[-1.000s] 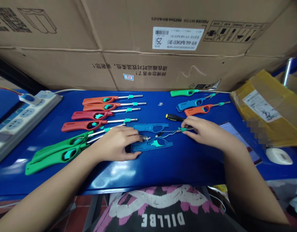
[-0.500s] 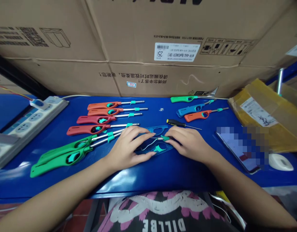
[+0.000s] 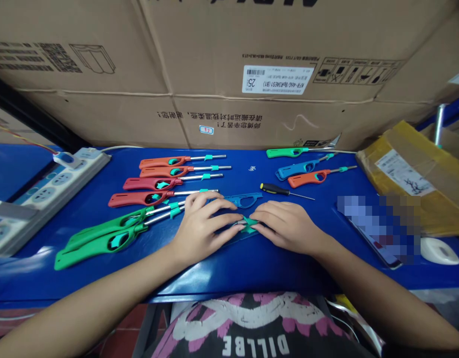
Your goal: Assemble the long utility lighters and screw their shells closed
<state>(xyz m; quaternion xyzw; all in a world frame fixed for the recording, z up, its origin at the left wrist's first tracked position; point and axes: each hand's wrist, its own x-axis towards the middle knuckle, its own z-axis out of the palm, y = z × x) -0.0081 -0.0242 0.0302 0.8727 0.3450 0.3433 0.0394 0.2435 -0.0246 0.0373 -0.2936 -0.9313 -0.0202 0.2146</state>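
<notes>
The metal tube (image 3: 241, 223) of a lighter, with its teal collar (image 3: 248, 220), is between my two hands. My left hand (image 3: 205, 223) has thumb and fingertips closed on the tube's left end. From the other side, my right hand (image 3: 289, 226) pinches the tube by the collar, hiding most of its length. Under my fingers lies one blue lighter casing half (image 3: 234, 239), largely covered, with a teal trigger. The other blue casing half (image 3: 248, 200) rests just behind my hands. The thin wires cannot be made out now.
Several assembled lighters (image 3: 154, 184), orange, red and green, lie to the left. Green, blue and orange lighters (image 3: 307, 178) lie at the back right. A screwdriver (image 3: 276, 189), phone (image 3: 367, 238), white mouse (image 3: 440, 250), power strip (image 3: 53, 191) and yellow-taped box (image 3: 397, 184) surround them; cardboard (image 3: 222, 119) stands behind.
My right hand has brought the tube leftward to the casing half in front. My left hand has left the casing's rear end and moved right, closing on the tube. The screwdriver stays put.
</notes>
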